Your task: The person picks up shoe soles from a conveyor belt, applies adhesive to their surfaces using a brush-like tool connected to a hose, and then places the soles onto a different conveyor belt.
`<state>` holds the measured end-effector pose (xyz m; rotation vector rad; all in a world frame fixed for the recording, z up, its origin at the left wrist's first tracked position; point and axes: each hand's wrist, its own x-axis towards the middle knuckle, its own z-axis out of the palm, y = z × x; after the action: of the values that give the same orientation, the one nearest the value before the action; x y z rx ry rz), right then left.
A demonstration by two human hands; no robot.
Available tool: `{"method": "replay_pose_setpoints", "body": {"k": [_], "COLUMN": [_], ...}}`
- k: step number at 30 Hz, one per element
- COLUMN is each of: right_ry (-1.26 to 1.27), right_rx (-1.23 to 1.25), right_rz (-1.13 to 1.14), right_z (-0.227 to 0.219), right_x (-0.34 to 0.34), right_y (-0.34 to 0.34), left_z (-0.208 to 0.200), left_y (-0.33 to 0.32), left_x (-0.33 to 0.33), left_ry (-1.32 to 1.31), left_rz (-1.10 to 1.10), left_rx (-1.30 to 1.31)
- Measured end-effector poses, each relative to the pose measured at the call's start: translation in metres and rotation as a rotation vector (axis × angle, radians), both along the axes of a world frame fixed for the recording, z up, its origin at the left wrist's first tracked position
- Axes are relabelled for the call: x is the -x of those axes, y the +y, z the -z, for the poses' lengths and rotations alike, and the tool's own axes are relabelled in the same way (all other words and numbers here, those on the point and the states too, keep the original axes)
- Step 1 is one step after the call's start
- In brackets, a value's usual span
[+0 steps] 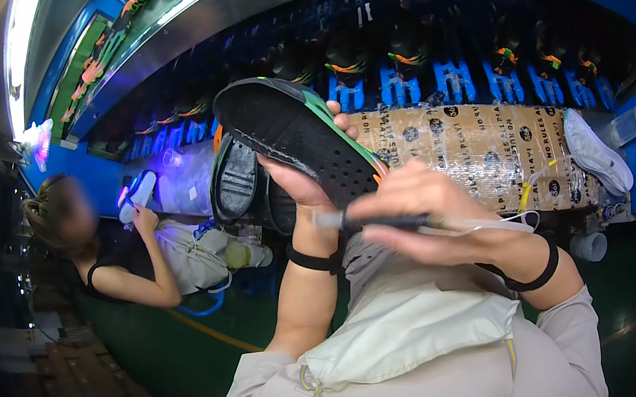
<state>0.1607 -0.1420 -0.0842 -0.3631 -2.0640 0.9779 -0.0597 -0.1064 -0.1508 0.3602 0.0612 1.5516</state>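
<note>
My left hand (300, 185) holds a black shoe sole (288, 129) with a green edge, tilted up. Small holes dot its middle, and a pale line runs along its inner rim. The thumb presses inside the sole, while other fingertips show past its far side. My right hand (424, 204) is wrapped round a black-handled brush (394, 220). Motion blurs its pale tip, which is near my left wrist; contact with the sole cannot be made out. A thin clear tube (492, 224) runs beside the right wrist. More black soles (236, 179) rest behind my left hand.
A bench covered in printed brown paper and clear film (482, 151) lies ahead. Behind it, blue holders (400, 85) carry dark shoe parts with orange trim. A white sole-shaped piece (597, 151) and clear bottle (631, 124) are at right. At left, a co-worker (128, 266) holds a pale sole.
</note>
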Motion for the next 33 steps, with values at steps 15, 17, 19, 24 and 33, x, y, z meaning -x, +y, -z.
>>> {"method": "replay_pose_setpoints", "body": {"k": [15, 17, 19, 24, 33], "right_ry": [-0.205, -0.151, -0.169, -0.308, -0.390], "right_rx": [-0.161, -0.078, -0.108, -0.215, -0.246], "right_rz": [-0.148, -0.092, 0.123, -0.045, -0.079], "right_z": [-0.034, -0.036, -0.037, -0.039, -0.042], "right_x": [-0.016, -0.019, -0.015, -0.016, -0.011], "right_y": [0.015, 0.019, 0.020, 0.025, 0.025], "left_z": [-0.051, -0.058, -0.067, -0.088, -0.096], "left_y": [0.024, 0.030, 0.035, 0.039, 0.058], "left_x": [0.022, 0.021, 0.024, 0.014, -0.008], "left_ry": [0.284, 0.342, 0.479, 0.910, 1.352], "left_rz": [0.123, 0.148, 0.155, -0.125, 0.254], "left_rx": [-0.248, -0.301, -0.312, -0.274, -0.256]}}
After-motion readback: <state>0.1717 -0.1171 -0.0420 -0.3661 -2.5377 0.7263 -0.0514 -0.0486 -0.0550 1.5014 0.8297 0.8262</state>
